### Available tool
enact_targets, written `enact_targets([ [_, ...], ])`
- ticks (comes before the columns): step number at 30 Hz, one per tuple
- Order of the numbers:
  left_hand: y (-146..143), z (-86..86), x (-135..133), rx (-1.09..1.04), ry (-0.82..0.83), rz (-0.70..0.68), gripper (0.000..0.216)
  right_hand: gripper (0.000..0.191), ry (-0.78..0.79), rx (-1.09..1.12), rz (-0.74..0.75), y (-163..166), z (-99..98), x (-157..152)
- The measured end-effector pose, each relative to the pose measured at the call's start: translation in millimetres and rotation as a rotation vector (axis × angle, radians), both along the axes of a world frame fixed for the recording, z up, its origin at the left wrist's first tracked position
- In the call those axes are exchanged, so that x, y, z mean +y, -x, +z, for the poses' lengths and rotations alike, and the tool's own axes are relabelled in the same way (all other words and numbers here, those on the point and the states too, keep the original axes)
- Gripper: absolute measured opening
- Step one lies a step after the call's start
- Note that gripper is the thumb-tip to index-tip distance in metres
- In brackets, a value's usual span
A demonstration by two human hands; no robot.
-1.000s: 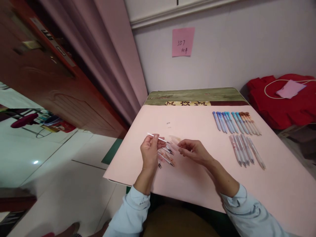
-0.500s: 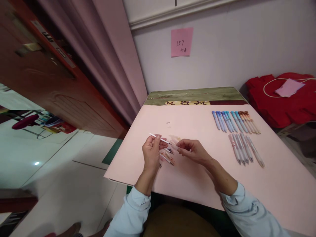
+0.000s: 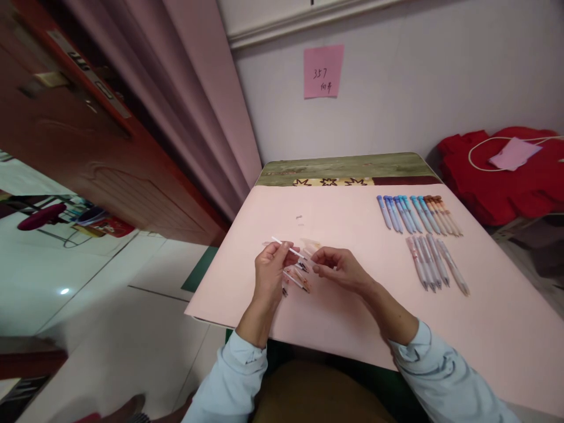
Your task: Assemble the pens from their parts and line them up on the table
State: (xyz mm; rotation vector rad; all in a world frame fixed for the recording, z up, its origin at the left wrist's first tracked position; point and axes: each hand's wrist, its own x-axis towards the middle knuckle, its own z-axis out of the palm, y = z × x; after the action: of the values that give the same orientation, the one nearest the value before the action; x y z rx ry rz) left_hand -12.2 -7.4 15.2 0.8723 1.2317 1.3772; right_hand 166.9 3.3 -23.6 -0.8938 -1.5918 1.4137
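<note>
Between the thumb and fingers of my left hand [image 3: 269, 275] is a slim white pen refill [image 3: 278, 241], tilted with its dark tip toward the right. My right hand [image 3: 346, 271] is closed in a pinch close to that tip. Something pale and see-through seems to be at its fingertips, too small to name. Below and between the hands lie several loose refills [image 3: 295, 281] and patterned pen parts, partly covered by my left hand. Clear pen pieces [image 3: 311, 243] lie just beyond the fingers.
Finished-looking pens with blue and brown tops [image 3: 408, 214] lie in a row at the right. Several clear-barrelled pens [image 3: 427, 262] sit nearer me. Small grey bits [image 3: 299, 217] rest on the pink table cover [image 3: 352, 329]. Red cloth [image 3: 484, 176] is beyond the right edge.
My right hand has shifted slightly left, closer to the refill's tip. My left hand still holds the refill in nearly the same place. The view has moved a little.
</note>
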Motion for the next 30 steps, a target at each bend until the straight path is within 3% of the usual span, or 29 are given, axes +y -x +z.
enact_targets([
  [12, -8.2, -2.3, -9.1, 0.086, 0.085, -0.256, 0.036, 0.035, 0.061, 0.187, 0.012, 3.2, -6.6, 0.7],
  [17, -1.8, 4.9, -5.8, 0.111, -0.041, -0.11, 0.038, 0.033, 0.055, 0.199, -0.005, 3.7, -5.1, 1.1],
  [23, -0.9, 3.6, -6.4, 0.238, -0.171, -0.078, 0.023, 0.032, 0.058, 0.191, -0.003, 4.0, -4.3, 0.5],
  [27, 5.3, 2.1, -5.2, 0.311, -0.206, -0.099, 0.024, 0.035, 0.043, 0.172, 0.012, 3.2, -4.0, 0.5],
  [30, 21.0, 2.6, -1.6, 0.463, -0.245, -0.018, 0.023, 0.033, 0.052, 0.158, -0.042, -1.0, -3.9, 3.0],
])
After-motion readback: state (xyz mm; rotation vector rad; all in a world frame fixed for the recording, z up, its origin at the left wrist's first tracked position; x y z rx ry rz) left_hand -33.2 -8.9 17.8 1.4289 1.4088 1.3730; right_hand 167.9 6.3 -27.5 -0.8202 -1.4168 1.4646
